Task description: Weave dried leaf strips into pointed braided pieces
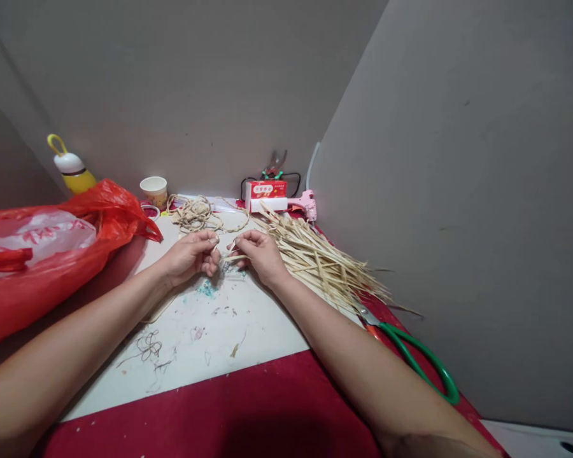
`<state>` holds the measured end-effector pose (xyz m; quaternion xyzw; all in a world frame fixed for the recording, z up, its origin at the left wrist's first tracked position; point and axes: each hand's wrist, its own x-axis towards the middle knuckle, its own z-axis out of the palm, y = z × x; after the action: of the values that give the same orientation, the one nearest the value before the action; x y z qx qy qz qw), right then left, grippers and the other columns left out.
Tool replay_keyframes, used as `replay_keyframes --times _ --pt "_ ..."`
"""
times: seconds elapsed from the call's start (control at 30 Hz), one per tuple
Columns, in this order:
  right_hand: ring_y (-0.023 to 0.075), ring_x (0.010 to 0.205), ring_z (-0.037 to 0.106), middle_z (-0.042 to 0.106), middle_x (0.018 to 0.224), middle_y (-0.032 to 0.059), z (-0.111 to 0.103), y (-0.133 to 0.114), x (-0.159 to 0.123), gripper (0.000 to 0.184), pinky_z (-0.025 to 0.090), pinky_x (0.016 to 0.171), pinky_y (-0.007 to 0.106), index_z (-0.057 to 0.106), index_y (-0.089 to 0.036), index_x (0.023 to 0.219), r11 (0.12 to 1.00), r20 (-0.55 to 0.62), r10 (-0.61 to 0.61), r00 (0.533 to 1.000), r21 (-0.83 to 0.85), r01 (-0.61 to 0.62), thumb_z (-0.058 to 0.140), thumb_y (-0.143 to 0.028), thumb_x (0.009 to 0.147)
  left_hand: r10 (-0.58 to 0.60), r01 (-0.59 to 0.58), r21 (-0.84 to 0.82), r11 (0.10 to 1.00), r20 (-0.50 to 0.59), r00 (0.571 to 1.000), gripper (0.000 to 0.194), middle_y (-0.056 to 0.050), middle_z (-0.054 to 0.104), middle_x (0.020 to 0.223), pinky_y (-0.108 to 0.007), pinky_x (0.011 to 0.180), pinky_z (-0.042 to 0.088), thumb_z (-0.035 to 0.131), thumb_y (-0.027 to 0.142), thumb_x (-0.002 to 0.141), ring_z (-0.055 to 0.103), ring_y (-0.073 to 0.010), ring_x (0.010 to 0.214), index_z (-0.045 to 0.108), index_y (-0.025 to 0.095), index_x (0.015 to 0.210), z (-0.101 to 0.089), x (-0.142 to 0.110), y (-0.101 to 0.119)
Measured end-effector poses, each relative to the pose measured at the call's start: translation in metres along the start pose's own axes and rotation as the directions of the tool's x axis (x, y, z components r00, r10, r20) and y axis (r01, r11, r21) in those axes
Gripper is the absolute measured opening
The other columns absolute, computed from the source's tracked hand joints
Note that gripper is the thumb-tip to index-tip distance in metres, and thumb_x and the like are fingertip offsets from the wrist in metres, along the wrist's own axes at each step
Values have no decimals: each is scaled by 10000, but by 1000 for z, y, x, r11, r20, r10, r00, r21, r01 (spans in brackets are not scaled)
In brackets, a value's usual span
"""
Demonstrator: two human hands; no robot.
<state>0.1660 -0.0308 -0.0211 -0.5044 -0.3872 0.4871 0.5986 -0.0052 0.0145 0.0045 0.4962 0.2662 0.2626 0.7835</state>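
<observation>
Over the white sheet [219, 337], my left hand [191, 256] and my right hand [263, 256] face each other, a small gap apart. Thumb and fingertips of the right one pinch a narrow pale straw strip [233, 257], whose end points toward the left hand. The left hand's fingers are closed too, with a small pale bit at the tips; whether it belongs to the same strip cannot be made out. Just right of my right hand lies a heap of dry straw strips [322, 259]. A loose coil of braided straw cord [193, 214] sits behind my hands.
A red plastic bag [90, 254] fills the left side, near a yellow bottle [79, 178] and paper cup [154, 189]. Green-handled scissors [444, 375] lie at right by my forearm. A red box [267, 189] and pink glue gun [308, 205] stand by the grey wall [195, 89].
</observation>
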Motion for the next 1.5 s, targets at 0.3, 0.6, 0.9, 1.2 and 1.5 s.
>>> replay_keyframes --times 0.3,0.6,0.9,1.2,1.5 --pt "147 597 690 727 713 28 -11 -16 10 107 490 420 182 509 -191 763 921 -61 96 994 384 -65 611 -217 745 -9 6 44 999 61 998 136 47 498 494 -186 339 342 598 238 832 411 -97 331 471 197 856 -4 -1 -1" --pt "86 426 477 556 528 -43 -79 -88 15 129 382 364 191 512 -245 656 788 -320 -111 941 548 280 575 -182 751 59 -59 10 998 -95 994 215 47 531 515 -178 361 376 639 229 797 446 -91 362 444 199 882 -20 3 0" --pt "62 435 516 643 605 10 -3 -37 1 195 339 332 141 615 -143 661 990 116 135 984 31 -139 772 -241 599 283 -252 204 946 -138 949 326 41 607 530 -187 405 423 662 394 801 528 -105 390 427 209 932 -4 1 -8" --pt "55 442 530 606 540 4 37 -12 -10 175 388 385 125 619 -126 658 980 145 166 975 86 -179 691 -273 720 370 -314 408 857 -64 927 227 71 563 505 -172 402 391 585 367 832 519 -95 385 433 215 905 -4 2 -20" --pt "37 413 429 485 486 -81 36 -4 -19 285 339 382 136 525 -173 658 972 -18 131 991 197 -125 792 -271 640 422 -388 563 730 74 903 282 93 529 519 -166 436 359 492 210 842 482 -84 419 442 201 1119 6 -1 -26"
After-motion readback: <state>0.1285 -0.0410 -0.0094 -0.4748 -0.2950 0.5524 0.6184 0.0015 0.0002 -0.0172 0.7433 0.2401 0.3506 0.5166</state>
